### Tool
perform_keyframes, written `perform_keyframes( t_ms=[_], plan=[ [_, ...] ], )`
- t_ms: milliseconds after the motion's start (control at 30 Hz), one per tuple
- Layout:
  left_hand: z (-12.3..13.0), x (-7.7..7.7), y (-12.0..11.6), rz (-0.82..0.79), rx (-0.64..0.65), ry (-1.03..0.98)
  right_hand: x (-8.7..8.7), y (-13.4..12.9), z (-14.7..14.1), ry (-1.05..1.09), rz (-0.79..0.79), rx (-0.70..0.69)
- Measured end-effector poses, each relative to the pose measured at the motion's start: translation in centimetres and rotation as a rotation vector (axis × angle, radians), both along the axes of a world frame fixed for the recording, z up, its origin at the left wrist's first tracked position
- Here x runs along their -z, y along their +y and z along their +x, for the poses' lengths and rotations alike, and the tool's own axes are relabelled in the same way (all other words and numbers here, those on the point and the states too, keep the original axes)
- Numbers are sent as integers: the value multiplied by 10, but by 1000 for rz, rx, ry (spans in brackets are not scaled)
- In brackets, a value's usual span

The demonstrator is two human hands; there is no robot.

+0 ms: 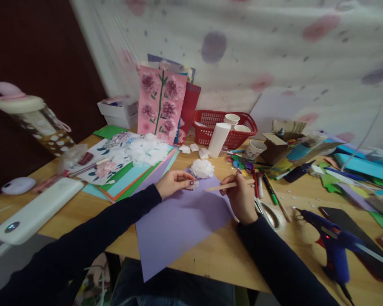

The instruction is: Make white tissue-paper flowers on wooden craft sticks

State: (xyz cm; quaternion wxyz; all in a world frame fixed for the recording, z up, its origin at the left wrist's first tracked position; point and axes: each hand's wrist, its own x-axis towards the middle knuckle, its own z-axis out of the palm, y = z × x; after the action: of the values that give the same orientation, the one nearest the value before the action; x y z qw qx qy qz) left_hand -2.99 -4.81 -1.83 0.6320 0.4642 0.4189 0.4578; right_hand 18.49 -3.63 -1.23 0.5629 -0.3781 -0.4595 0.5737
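My left hand pinches a small white piece of paper between thumb and fingertips. A flat wooden craft stick is gripped in my right hand, its free end pointing left toward that piece, with a small gap between them. Just beyond my hands, a ruffled white paper flower rests at the far edge of a purple sheet. Small stacks of white squares lie behind the flower.
At right are a blue glue gun, a dark phone, scissors and markers. A red basket and white cylinder stand at the back. White tissue, a power bank and a bottle sit left.
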Motion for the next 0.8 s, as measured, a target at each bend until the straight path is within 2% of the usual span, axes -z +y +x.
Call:
perform_keyframes(
  t_ms=[167,300,400,500,700,800],
  plan=[
    [0,-2,0,-12,8,-26,-2,3,3,-18,50,9],
    [-1,-3,-1,10,36,15,2,1,2,-89,-13,-21],
    [-1,-4,-2,82,-3,86,2,-2,-1,-67,-38,-25],
    [0,-3,-3,127,-34,141,-2,-5,-4,-20,8,-33],
    [2,0,-3,21,7,39,-11,-16,-10,-54,39,-167],
    [1,-1,-2,-27,31,-1,-7,-16,-11,-60,42,-147]
  ],
)
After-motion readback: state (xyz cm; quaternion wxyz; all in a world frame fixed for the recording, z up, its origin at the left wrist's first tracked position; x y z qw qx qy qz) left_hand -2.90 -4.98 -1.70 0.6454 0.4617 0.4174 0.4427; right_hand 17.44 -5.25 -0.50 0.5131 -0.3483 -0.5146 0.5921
